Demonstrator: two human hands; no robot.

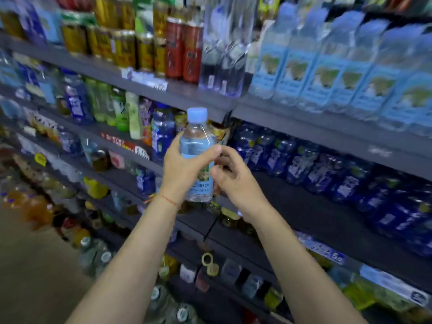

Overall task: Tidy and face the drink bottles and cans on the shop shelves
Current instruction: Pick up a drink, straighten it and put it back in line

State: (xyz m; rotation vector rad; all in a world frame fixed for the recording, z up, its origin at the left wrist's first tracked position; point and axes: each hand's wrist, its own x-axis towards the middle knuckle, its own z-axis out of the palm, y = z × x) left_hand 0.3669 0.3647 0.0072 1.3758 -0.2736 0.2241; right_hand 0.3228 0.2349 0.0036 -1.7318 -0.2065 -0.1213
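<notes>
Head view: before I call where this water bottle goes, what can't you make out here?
- Water bottle label: half covered by the left hand, print blurred.
- Right hand: its fingertips are behind the bottle, so contact is unclear.
- Price tags: motion-blurred, mostly unreadable.
- Light-blue bottle row on the upper shelf: cut off by the right edge.

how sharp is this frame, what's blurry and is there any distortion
Head view: the water bottle and both hands, left hand and right hand, are fairly sharp; the shelved drinks smear with motion blur, worst at the left edge; wide-angle distortion bends the shelf edge; lighting is even.
</notes>
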